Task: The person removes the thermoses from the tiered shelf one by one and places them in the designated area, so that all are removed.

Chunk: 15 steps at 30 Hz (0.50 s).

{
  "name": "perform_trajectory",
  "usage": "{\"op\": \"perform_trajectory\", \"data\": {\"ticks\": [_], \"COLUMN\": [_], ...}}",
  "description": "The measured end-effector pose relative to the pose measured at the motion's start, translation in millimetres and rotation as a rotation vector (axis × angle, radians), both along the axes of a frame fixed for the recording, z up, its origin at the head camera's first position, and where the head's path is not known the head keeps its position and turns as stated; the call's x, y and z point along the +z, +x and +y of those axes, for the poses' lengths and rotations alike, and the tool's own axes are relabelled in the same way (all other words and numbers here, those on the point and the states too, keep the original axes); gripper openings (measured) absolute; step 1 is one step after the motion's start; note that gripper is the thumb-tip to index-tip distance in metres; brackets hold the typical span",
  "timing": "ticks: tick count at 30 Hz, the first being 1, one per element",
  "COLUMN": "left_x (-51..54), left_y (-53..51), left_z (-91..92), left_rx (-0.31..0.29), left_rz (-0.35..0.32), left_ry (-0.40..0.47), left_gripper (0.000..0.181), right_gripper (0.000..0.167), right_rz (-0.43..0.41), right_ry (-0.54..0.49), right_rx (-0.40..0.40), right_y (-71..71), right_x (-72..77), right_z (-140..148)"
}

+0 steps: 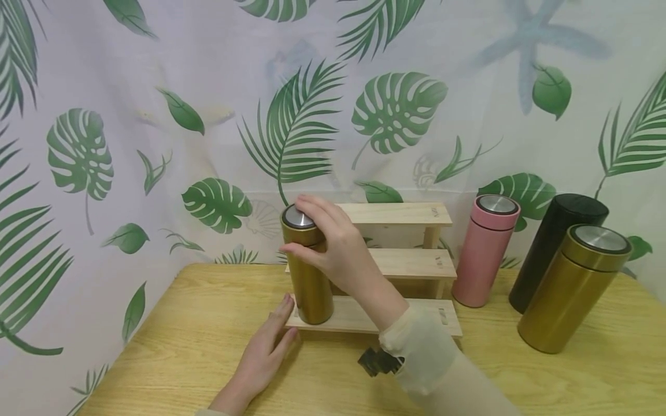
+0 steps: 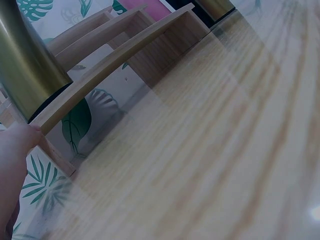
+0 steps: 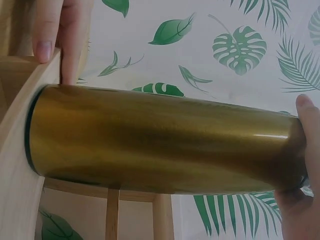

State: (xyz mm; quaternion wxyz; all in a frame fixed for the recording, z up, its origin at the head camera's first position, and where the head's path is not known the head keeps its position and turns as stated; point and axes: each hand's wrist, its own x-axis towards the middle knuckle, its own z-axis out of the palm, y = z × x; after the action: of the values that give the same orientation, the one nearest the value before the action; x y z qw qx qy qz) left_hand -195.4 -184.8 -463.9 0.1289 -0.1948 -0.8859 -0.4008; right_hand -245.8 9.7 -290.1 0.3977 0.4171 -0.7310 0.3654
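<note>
A gold vacuum flask (image 1: 311, 283) with a steel-topped lid stands upright at the left end of the lowest step of a three-tier wooden shelf (image 1: 359, 315). My right hand (image 1: 346, 248) grips it near the top, thumb on the near side and fingers over the lid. In the right wrist view the flask (image 3: 165, 140) has its base against the step's board. My left hand (image 1: 262, 352) touches the left end of that step, its fingers fairly straight. In the left wrist view the thumb of the left hand (image 2: 15, 155) lies at the board's corner, beside the flask's base.
Right of the shelf stand a pink flask (image 1: 481, 260), a black flask (image 1: 554, 248) and a wider gold flask (image 1: 569, 294). All are on the wood-grain table (image 1: 208, 323). A leaf-printed cloth (image 1: 208, 150) hangs behind.
</note>
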Motion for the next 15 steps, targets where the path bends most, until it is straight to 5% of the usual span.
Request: {"op": "perform_trajectory", "data": {"ticks": [15], "left_x": [-0.9], "left_y": [-0.1], "left_z": [-0.8], "left_rx": [-0.018], "left_rz": [-0.037], "left_ry": [0.028], "left_gripper": [0.055], "right_gripper": [0.059], "right_rz": [0.025], "right_ry": [-0.080], "right_rx": [-0.015], "right_y": [25.8], "right_x": [-9.0], "right_z": [17.8]}}
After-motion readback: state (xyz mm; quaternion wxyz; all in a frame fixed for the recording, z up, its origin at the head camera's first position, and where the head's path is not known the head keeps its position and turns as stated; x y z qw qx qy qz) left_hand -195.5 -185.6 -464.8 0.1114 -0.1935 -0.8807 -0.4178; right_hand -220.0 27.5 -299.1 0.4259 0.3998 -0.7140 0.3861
